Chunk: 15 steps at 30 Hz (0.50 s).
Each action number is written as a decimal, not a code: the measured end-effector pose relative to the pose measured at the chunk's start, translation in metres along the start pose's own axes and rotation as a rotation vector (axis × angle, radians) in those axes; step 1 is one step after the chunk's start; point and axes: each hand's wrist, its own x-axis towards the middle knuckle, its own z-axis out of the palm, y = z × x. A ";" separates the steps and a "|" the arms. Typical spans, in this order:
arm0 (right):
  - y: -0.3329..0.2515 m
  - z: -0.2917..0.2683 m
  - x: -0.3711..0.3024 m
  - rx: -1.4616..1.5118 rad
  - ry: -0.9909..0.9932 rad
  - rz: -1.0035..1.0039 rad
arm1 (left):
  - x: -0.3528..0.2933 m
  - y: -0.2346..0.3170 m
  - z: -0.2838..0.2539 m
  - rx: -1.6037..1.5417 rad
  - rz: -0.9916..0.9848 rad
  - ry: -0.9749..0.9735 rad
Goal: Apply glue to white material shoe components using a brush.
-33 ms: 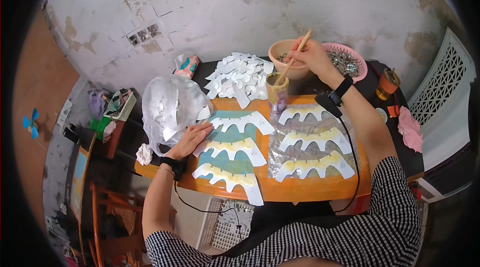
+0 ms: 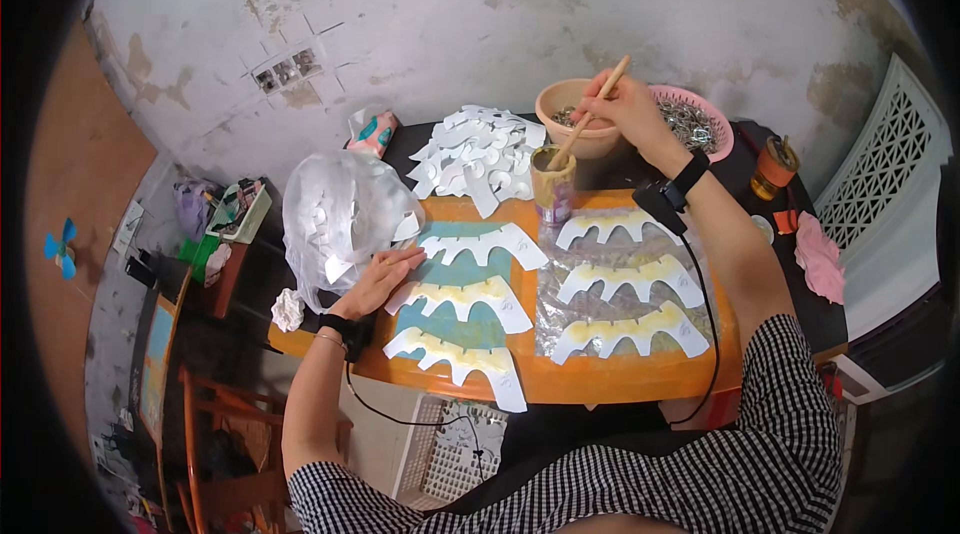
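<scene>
My right hand (image 2: 622, 112) grips a wooden-handled brush (image 2: 602, 94) near its upper part. The brush's lower end is down in a smeared can (image 2: 555, 196), so its tip is hidden. My left hand (image 2: 378, 279) lies flat with fingers stretched out, at the left end of the top white scalloped piece (image 2: 478, 245) on the left side. Below it are two more such pieces, a middle one (image 2: 470, 298) and a lower one (image 2: 455, 358), with yellowish smears along their edges. Three similar smeared pieces lie on the right: an upper (image 2: 612, 226), a middle (image 2: 632, 279) and a lower (image 2: 630, 332).
A clear plastic bag (image 2: 345, 219) of white pieces bulges beside my left hand. Behind the orange board (image 2: 620, 384) stand a heap of white cutouts (image 2: 480, 152), a peach bowl (image 2: 575, 134) and a pink basket (image 2: 725, 119) of metal bits. A cable (image 2: 712, 324) hangs from my right wrist.
The brush handle and my right hand have shifted very slightly to the right and down. My left hand and the white pieces stay where they were.
</scene>
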 end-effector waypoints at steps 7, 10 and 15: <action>-0.031 -0.013 -0.023 0.126 0.205 -0.079 | 0.001 -0.010 -0.006 -0.149 -0.005 -0.017; -0.031 -0.020 -0.037 0.177 0.306 -0.121 | 0.004 -0.010 -0.011 -0.257 -0.032 -0.053; -0.022 -0.030 -0.055 0.331 0.344 -0.142 | 0.006 -0.010 -0.011 -0.337 -0.070 -0.025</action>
